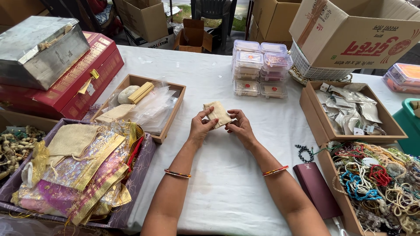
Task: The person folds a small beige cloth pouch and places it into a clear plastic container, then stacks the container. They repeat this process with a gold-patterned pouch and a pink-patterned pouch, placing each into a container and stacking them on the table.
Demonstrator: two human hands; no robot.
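Both hands, left hand [200, 126] and right hand [239, 127], have a pinching grip on small beige cloth pouch [218, 113] above the white counter [227, 183]; pouch looks flat, likely unfilled, beads [376, 175] untouched in tray.

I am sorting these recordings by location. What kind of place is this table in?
Probably a stall or packing table for bead jewellery. A box of bead strings sits at the right, fabric gift pouches at the left, stacked clear plastic boxes behind. Both hands, left hand and right hand, hold a small cloth pouch.
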